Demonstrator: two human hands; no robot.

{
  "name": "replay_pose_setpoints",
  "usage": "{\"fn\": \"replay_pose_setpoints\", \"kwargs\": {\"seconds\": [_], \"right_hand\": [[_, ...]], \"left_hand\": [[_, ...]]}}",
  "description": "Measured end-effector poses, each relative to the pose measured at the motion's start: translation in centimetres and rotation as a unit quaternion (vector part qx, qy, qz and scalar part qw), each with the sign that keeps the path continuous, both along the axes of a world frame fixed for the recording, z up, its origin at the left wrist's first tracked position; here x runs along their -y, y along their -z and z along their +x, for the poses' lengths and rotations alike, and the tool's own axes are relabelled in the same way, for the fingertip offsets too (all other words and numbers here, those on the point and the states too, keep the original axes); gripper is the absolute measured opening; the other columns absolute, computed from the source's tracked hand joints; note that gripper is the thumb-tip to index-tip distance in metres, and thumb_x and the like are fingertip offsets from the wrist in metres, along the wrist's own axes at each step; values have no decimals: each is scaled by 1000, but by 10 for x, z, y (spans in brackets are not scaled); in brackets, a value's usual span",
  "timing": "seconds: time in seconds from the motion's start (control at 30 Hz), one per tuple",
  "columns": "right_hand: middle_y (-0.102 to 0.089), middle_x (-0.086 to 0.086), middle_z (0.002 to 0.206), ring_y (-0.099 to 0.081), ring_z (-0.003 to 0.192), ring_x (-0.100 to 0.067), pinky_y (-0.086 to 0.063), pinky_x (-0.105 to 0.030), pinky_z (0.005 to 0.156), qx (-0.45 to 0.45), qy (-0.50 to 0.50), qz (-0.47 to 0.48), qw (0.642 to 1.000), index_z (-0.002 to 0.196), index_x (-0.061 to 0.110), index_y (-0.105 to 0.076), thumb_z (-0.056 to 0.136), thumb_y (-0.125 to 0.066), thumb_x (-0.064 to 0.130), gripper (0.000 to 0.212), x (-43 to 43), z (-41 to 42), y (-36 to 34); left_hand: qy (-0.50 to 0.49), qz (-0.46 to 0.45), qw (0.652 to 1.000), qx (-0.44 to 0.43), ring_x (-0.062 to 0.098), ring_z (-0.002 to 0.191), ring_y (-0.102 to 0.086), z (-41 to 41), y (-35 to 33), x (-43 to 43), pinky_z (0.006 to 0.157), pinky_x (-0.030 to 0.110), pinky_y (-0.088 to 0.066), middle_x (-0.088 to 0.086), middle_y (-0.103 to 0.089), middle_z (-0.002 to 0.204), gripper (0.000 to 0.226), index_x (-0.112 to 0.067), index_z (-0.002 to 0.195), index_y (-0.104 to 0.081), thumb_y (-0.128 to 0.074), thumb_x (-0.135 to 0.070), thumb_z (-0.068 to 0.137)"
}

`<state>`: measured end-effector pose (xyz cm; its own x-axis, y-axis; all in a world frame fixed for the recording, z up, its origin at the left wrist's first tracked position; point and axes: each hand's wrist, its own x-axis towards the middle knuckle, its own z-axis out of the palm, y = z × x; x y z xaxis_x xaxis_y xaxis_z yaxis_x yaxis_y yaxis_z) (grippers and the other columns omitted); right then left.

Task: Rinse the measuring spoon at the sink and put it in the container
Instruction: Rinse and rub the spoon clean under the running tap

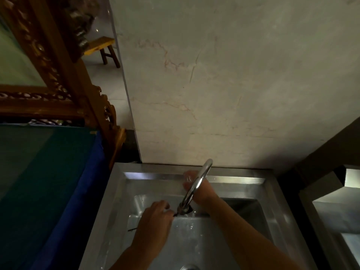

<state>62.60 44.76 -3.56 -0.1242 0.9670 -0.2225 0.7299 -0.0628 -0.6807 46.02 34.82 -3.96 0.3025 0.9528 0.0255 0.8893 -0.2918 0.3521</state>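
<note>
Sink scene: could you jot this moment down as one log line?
left hand: gripping thin dark measuring spoon at curved chrome faucet spout | right hand: reaching behind faucet, grip unclear | steel sink: wet

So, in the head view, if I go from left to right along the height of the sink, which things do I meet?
Blue cloth edge → left rim of the steel sink → left hand holding a thin dark measuring spoon → curved chrome faucet → right hand behind it → second steel basin.

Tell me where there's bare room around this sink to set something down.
Free: the sink ledge right of the faucet, and the basin floor between both forearms, above the drain. Crowded: under the spout, where the left hand holds the spoon and the right hand reaches behind.
</note>
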Motion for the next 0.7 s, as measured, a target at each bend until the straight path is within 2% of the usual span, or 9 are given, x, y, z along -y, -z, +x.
{"fn": "replay_pose_setpoints", "kwargs": {"seconds": [0.1, 0.2, 0.23, 0.3, 0.33, 0.47, 0.6, 0.63, 0.7], "right_hand": [[-45, -15, 141, -53, 122, -27, -47, -32, 100, 66, -36, -7, 997, 143, 8, -35, 93, -58, 21, 57, -21, -7, 16], [-35, -17, 148, -45, 129, -31, -44, -35, 103, 120, -59, -31, 991, 146, 9, -28, 91, -58, 28, 66, -31, -12, 27], [-35, -17, 148, -45, 129, -31, -43, -36, 102, 127, -66, -33, 989, 145, 9, -31, 91, -59, 29, 64, -32, -12, 30], [-37, -16, 146, -47, 125, -30, -43, -35, 101, 135, -71, -22, 988, 140, 9, -37, 90, -59, 28, 58, -31, -12, 31], [-39, -15, 144, -48, 123, -29, -44, -33, 98, 135, -70, -12, 988, 138, 10, -40, 91, -59, 27, 54, -28, -12, 30], [-46, -11, 132, -54, 106, -20, -44, -21, 85, 137, -74, 22, 988, 127, 12, -49, 90, -62, 24, 41, -13, -12, 25], [-47, 9, 100, -45, 83, -1, -36, -7, 65, 125, -49, 13, 991, 116, 13, -53, 93, -59, 23, 25, 1, -10, 19], [-48, 11, 96, -47, 84, -2, -38, -8, 67, 126, -49, 6, 991, 115, 12, -54, 94, -59, 23, 24, 4, -10, 18], [-57, 2, 107, -55, 100, -9, -43, -14, 84, 147, -72, 0, 986, 117, 12, -56, 96, -56, 22, 24, 7, -11, 13]], "left_hand": [[-1, -20, 1000, 3, 16, 69, -64, 0, 1, -2, 54, 33, -56, -4, -66, 78, 7, -21, 77, -73, -75, -15, 75], [-1, -32, 999, 6, 13, 66, -63, 4, 0, -3, 51, 27, -54, -5, -66, 76, 5, -21, 77, -72, -75, -19, 76], [-8, -40, 999, 14, 13, 74, -63, 7, 0, -4, 57, 27, -54, -4, -65, 84, 3, -20, 84, -71, -68, -22, 83], [-29, -33, 998, 43, 13, 92, -59, 10, 5, -4, 72, 26, -49, -4, -61, 102, 21, -20, 101, -66, -47, -27, 96], [-40, -33, 997, 59, 12, 95, -58, 11, 7, -4, 75, 25, -47, -4, -60, 105, 25, -20, 104, -64, -42, -29, 97], [-54, -48, 994, 82, 12, 91, -60, 15, 12, -1, 73, 22, -44, -5, -60, 104, 26, -21, 103, -64, -41, -33, 98], [-87, -80, 987, 110, 14, 91, -61, 16, 16, 6, 76, 29, -48, -2, -64, 98, 22, -23, 99, -66, -46, -31, 94], [-96, -87, 984, 124, 14, 91, -61, 17, 18, 8, 76, 29, -48, -2, -65, 97, 21, -23, 97, -66, -47, -31, 94], [-107, -107, 979, 136, 14, 93, -62, 19, 21, 12, 78, 28, -47, -2, -67, 96, 20, -22, 95, -67, -49, -32, 93]]}}
